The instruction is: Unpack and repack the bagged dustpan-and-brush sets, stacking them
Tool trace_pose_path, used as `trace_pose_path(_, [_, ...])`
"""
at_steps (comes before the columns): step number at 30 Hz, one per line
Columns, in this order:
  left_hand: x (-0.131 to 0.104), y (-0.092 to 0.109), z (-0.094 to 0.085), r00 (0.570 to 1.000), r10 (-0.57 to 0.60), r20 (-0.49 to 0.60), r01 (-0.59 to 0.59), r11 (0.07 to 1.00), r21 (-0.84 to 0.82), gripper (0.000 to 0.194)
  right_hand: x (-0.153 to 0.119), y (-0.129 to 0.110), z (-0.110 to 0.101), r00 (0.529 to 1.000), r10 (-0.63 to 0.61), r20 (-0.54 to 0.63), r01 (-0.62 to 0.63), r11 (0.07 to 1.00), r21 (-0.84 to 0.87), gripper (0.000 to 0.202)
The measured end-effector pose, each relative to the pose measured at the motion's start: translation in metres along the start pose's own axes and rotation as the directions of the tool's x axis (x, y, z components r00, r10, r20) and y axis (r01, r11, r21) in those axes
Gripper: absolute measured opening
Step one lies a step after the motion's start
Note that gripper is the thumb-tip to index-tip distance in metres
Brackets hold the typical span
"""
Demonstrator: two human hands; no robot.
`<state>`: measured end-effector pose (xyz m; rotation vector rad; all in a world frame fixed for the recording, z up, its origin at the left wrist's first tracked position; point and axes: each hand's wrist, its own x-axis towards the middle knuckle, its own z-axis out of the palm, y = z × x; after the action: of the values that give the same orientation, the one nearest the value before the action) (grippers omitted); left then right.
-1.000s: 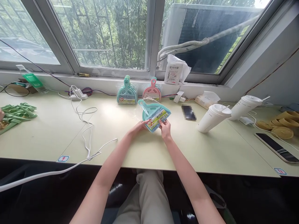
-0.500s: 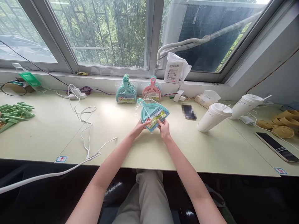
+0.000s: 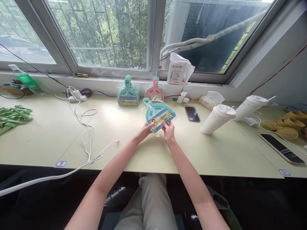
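Between my hands, above the table, is a teal dustpan and brush set in clear plastic wrap with a yellow-green label. Its handle tilts to the upper left. My left hand grips the lower left corner, thumb on the label. The lower right edge is pinched by my right hand, thumb on the front and fingers behind. Behind it, against the wall under the window, stand a stack of teal dustpan sets and a pink dustpan set, partly covered by the held one.
White cables and a power strip lie left, beyond them green strips. On the right are two lidded white cups, a tissue pack, a phone and yellow rolled pieces. A white package rests on the sill.
The held dustpan set has tipped slightly, its handle moving a little right and its front facing me more squarely. Both hands keep their grip. The whole view has shifted slightly.
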<state>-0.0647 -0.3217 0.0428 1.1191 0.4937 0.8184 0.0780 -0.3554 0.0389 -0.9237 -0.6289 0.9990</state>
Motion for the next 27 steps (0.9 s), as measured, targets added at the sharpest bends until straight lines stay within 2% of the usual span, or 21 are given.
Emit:
trace_pose_path(2, [0.002, -0.001, -0.002, 0.995, 0.052, -0.088, -0.052, 0.999, -0.004, 0.050, 0.002, 0.000, -0.001, 0.999, 0.035, 0.027, -0.035, 0.999, -0.024, 0.034])
trace_pose_path(4, [0.002, 0.000, -0.007, 0.993, 0.039, -0.111, -0.036, 0.999, 0.033, 0.053, 0.005, -0.001, -0.004, 0.993, 0.105, 0.044, -0.102, 0.992, -0.073, 0.030])
trace_pose_path(6, [-0.001, 0.000, -0.009, 0.997, -0.015, -0.070, 0.021, 0.996, 0.088, 0.058, 0.007, -0.003, -0.007, 0.983, 0.179, 0.037, -0.173, 0.977, -0.128, 0.028])
trace_pose_path(8, [-0.004, 0.001, -0.009, 0.997, -0.076, 0.015, 0.074, 0.990, 0.118, 0.061, 0.009, -0.004, -0.012, 0.977, 0.212, 0.035, -0.205, 0.969, -0.141, 0.029])
trace_pose_path(10, [-0.005, 0.004, -0.006, 0.988, -0.114, 0.106, 0.102, 0.988, 0.118, 0.058, 0.011, -0.006, -0.016, 0.980, 0.198, 0.038, -0.194, 0.977, -0.089, 0.032])
trace_pose_path(12, [-0.004, 0.007, -0.006, 0.987, -0.089, 0.137, 0.077, 0.993, 0.092, 0.054, 0.013, -0.006, -0.018, 0.986, 0.161, 0.043, -0.160, 0.987, -0.006, 0.035])
trace_pose_path(13, [-0.003, 0.009, -0.007, 0.991, -0.055, 0.122, 0.047, 0.996, 0.072, 0.056, 0.013, -0.005, -0.018, 0.988, 0.147, 0.049, -0.148, 0.989, 0.029, 0.037])
trace_pose_path(16, [0.002, 0.014, -0.015, 0.999, 0.045, 0.011, -0.046, 0.999, 0.026, 0.079, 0.013, -0.001, -0.015, 0.982, 0.149, 0.117, -0.158, 0.985, 0.068, 0.043])
trace_pose_path(18, [0.004, 0.013, -0.021, 0.998, 0.042, -0.039, -0.042, 0.999, -0.001, 0.088, 0.010, 0.004, -0.009, 0.970, 0.168, 0.173, -0.177, 0.984, 0.035, 0.045])
trace_pose_path(20, [0.005, 0.008, -0.025, 0.998, 0.009, -0.062, -0.014, 0.996, -0.083, 0.082, 0.004, 0.009, -0.002, 0.959, 0.172, 0.224, -0.175, 0.985, -0.010, 0.046])
trace_pose_path(24, [0.004, -0.005, -0.022, 0.996, -0.085, 0.000, 0.080, 0.938, -0.336, 0.048, -0.009, 0.015, 0.011, 0.938, 0.138, 0.317, -0.139, 0.990, -0.020, 0.046])
trace_pose_path(27, [0.006, -0.011, -0.019, 0.986, -0.158, 0.045, 0.163, 0.902, -0.399, 0.038, -0.012, 0.014, 0.014, 0.948, 0.121, 0.295, -0.131, 0.991, 0.013, 0.043])
